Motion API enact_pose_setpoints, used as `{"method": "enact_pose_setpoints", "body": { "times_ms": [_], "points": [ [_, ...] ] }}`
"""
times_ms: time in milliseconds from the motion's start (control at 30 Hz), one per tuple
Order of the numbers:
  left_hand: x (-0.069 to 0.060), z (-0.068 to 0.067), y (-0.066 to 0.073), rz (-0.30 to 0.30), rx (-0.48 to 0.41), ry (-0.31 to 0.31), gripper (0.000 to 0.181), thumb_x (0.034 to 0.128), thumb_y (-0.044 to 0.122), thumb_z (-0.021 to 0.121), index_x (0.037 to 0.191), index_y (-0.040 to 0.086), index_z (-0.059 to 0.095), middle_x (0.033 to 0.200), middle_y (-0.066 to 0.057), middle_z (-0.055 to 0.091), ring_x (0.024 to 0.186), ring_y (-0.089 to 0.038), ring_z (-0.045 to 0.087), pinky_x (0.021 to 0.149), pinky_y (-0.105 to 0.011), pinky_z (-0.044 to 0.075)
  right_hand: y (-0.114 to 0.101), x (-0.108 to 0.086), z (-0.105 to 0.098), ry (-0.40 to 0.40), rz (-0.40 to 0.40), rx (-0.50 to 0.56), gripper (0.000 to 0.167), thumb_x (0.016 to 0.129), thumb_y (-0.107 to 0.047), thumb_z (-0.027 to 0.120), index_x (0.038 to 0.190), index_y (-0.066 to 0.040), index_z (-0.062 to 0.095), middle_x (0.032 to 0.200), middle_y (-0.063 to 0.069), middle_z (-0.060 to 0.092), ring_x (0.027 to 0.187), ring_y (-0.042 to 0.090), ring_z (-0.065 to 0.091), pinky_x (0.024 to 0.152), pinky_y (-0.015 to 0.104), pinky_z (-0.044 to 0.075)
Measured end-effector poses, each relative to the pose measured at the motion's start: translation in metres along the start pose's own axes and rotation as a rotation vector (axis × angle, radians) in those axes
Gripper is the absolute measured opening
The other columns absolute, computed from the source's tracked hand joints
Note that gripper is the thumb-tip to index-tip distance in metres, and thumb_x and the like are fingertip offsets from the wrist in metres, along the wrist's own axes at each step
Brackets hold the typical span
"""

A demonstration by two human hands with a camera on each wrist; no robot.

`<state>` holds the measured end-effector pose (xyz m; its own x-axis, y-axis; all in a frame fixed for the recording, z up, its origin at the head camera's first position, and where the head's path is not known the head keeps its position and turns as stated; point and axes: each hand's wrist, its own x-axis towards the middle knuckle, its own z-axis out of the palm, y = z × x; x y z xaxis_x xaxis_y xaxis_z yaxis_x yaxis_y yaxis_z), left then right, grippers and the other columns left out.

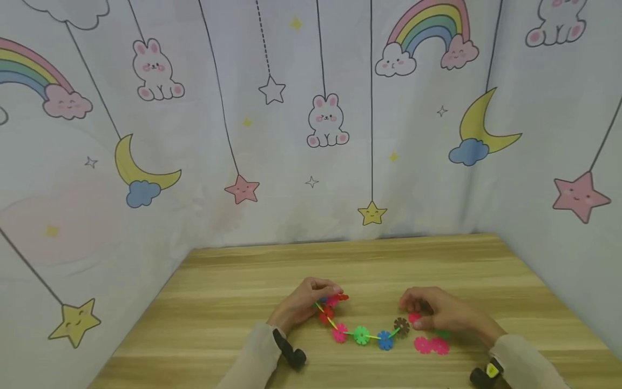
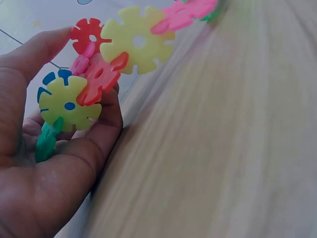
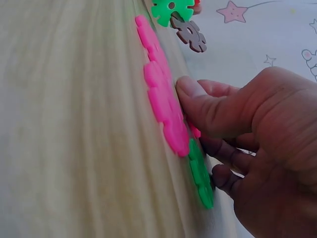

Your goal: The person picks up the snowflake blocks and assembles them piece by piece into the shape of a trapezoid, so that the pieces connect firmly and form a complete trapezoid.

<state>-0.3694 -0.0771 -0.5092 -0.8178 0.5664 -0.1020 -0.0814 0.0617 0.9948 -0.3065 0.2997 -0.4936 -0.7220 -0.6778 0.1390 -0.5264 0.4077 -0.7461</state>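
My left hand (image 1: 307, 301) holds one end of a chain of notched plastic discs, slotted edge to edge. Near its fingers are a red disc (image 2: 87, 36), a yellow disc (image 2: 70, 105) and a green disc (image 2: 46, 141). From there the chain curves right past another green disc (image 1: 362, 335) and a blue disc (image 1: 385, 340) to a brown disc (image 1: 401, 326). Just beyond that end is my right hand (image 1: 439, 308), thumb and fingers bent around a pink disc (image 1: 414, 318). Fingers partly hide this disc; whether they pinch it is unclear.
Two pink discs (image 1: 431, 346) lie on the wooden table (image 1: 233, 270) in front of my right hand. A loose green disc (image 3: 200, 173) lies under that hand. A white printed cloth (image 1: 286, 140) hangs behind the table. Black straps circle both wrists.
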Motion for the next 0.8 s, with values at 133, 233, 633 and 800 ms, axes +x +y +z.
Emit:
{"method": "enact_pose_setpoints", "body": {
  "times_ms": [133,233,633,800],
  "points": [
    [0.000,0.001,0.002,0.002,-0.016,-0.008,0.013,0.1014,0.021,0.075,0.108,0.013,0.083,0.109,0.008,0.076,0.108,-0.011,0.062,0.096,-0.028,0.053,0.000,0.001,0.001,0.023,0.016,-0.022,0.030,0.092,-0.015,0.082,0.118,-0.015,0.069,0.099,0.004,0.066,0.091,0.009,0.059,0.079,0.024,0.052],
    [-0.001,0.003,0.003,0.005,-0.022,-0.017,0.011,0.1005,0.021,0.076,0.107,0.015,0.083,0.104,0.010,0.076,0.102,-0.010,0.062,0.092,-0.027,0.054,0.000,0.002,0.000,0.071,0.071,-0.032,0.030,0.090,-0.015,0.083,0.117,-0.018,0.069,0.100,0.001,0.065,0.089,0.006,0.058,0.077,0.024,0.051],
    [0.001,0.003,0.001,0.020,0.016,-0.021,0.019,0.1004,0.018,0.076,0.113,0.006,0.082,0.101,0.011,0.078,0.099,-0.008,0.065,0.090,-0.025,0.054,-0.033,0.030,0.011,0.290,0.112,0.041,0.021,0.096,-0.017,0.082,0.113,-0.005,0.075,0.103,0.009,0.079,0.081,0.006,0.074,0.074,0.024,0.060],
    [0.000,0.002,0.001,0.014,0.036,-0.009,0.024,0.1000,0.020,0.078,0.116,0.002,0.082,0.101,0.010,0.079,0.098,-0.008,0.067,0.089,-0.026,0.055,-0.045,0.046,0.021,0.281,0.138,0.120,0.031,0.101,-0.011,0.074,0.128,0.005,0.072,0.115,0.019,0.079,0.088,0.015,0.079,0.077,0.028,0.064]
  ]
}}
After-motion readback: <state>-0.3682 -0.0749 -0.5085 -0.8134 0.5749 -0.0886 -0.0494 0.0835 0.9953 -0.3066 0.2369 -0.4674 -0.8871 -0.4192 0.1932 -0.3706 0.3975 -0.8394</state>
